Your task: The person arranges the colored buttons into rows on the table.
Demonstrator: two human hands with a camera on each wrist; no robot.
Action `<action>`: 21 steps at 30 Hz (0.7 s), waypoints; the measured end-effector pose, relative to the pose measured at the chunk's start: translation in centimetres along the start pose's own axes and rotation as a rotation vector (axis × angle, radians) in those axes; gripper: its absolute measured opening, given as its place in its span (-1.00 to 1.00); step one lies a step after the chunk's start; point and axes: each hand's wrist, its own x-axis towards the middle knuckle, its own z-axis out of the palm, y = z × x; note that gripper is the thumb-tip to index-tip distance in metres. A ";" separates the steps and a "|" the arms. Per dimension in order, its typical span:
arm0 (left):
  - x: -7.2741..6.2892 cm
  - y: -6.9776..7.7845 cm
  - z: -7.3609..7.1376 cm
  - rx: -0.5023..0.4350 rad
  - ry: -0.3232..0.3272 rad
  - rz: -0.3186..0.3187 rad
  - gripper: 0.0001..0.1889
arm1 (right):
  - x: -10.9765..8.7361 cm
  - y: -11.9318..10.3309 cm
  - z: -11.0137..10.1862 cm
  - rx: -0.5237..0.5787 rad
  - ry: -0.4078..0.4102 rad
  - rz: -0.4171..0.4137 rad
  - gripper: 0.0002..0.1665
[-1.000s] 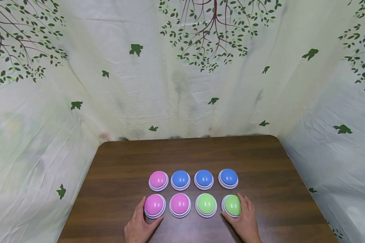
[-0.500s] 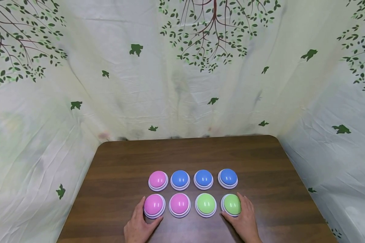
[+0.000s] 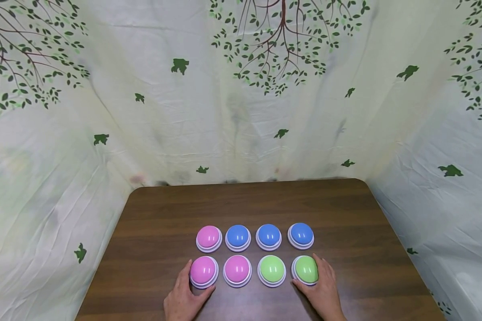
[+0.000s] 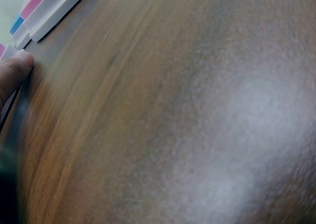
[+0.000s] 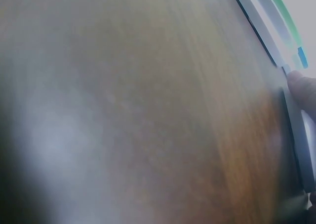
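Two rows of dome push buttons on white round bases sit on a brown table. My left hand (image 3: 184,298) grips the front-left pink push button (image 3: 203,270), fingers at its left side and thumb at its near edge. At the front row's right end, my right hand (image 3: 323,290) holds a green push button (image 3: 306,270) between thumb and fingers, covering its right side. Between them stand another pink button (image 3: 237,269) and another green button (image 3: 272,269). In the wrist views, the left thumb (image 4: 16,71) and right thumb (image 5: 302,89) lie against white bases.
Behind, the back row has a pink button (image 3: 209,237) and three blue buttons, one of them a blue button (image 3: 301,234) at the right end. The wooden table (image 3: 241,200) has rounded far corners. A pale leaf-print cloth (image 3: 225,111) hangs around it.
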 end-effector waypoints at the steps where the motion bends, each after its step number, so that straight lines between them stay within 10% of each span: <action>1: 0.0 0.0 0.0 -0.001 0.003 0.001 0.14 | 0.0 0.0 0.0 0.002 -0.001 0.000 0.20; 12: 0.1 0.1 -0.1 -0.008 0.027 0.014 0.13 | 3.0 -0.1 -1.5 0.067 -0.107 0.068 0.09; 21: -0.1 0.1 0.0 -0.006 0.021 0.010 0.15 | 10.6 0.9 -3.8 -0.034 -0.459 0.122 0.09</action>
